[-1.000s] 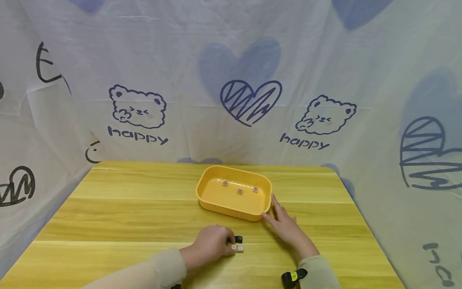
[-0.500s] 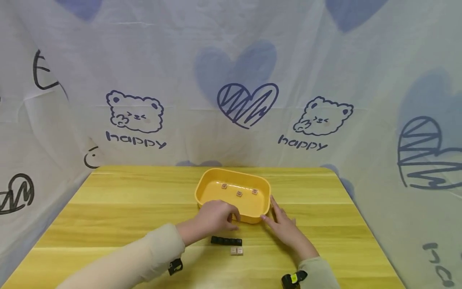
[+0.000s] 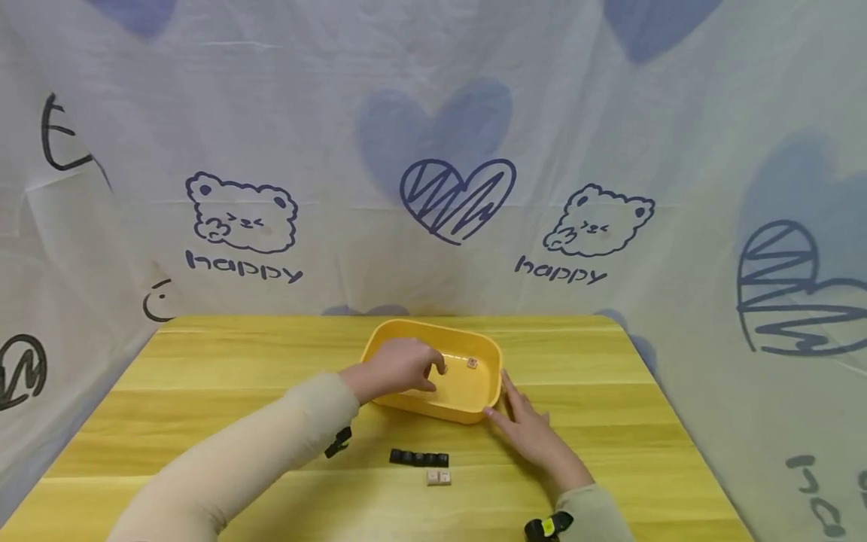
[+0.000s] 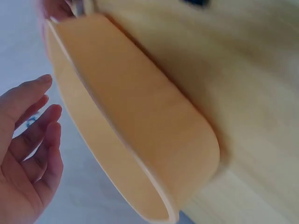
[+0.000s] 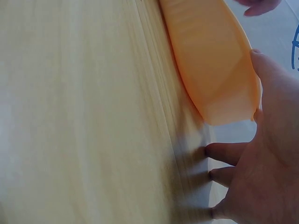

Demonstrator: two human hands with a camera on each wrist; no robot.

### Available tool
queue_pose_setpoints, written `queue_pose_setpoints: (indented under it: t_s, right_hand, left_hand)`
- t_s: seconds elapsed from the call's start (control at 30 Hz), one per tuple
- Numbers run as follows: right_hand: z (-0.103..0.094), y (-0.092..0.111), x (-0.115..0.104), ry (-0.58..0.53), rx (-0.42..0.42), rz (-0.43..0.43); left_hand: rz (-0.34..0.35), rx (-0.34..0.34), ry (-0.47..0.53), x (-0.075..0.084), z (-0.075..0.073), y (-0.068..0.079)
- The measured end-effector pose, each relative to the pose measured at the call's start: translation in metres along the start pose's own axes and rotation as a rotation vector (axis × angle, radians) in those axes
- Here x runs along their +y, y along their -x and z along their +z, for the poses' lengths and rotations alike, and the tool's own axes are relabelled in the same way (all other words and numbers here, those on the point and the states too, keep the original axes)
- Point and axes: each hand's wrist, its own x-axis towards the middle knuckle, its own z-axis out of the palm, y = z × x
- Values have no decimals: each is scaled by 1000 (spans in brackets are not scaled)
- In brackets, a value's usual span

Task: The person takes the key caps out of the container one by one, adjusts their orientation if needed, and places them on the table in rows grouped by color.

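My left hand is over the yellow plastic tray, its fingers bent loosely with a gap between thumb and fingertips. In the left wrist view that hand appears beyond the tray rim, holding nothing. One beige keycap lies inside the tray; my left hand mostly covers the others. My right hand holds the tray's near right corner between thumb and index finger. The right wrist view shows the thumb on the rim and the other fingertips down on the table.
Nearer me on the wooden table lies a row of black keycaps. Two beige keycaps sit side by side just in front of that row's right end. A printed white cloth hangs behind the table.
My left hand has moved forward from the two beige keycaps into the space over the tray, uncovering the black row. My right hand stays at the tray's corner.
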Motion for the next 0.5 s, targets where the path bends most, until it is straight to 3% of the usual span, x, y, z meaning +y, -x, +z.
queue_pose_setpoints:
  t_s: [0.27,0.5]
  right_hand:
    - [2,0,-1,-10,2,3]
    - [1,-1,-1,-20,-3,15]
  left_hand:
    - [96,-110,-90,-26,6,-26]
    - [131,-243,-128,-30,12,-48]
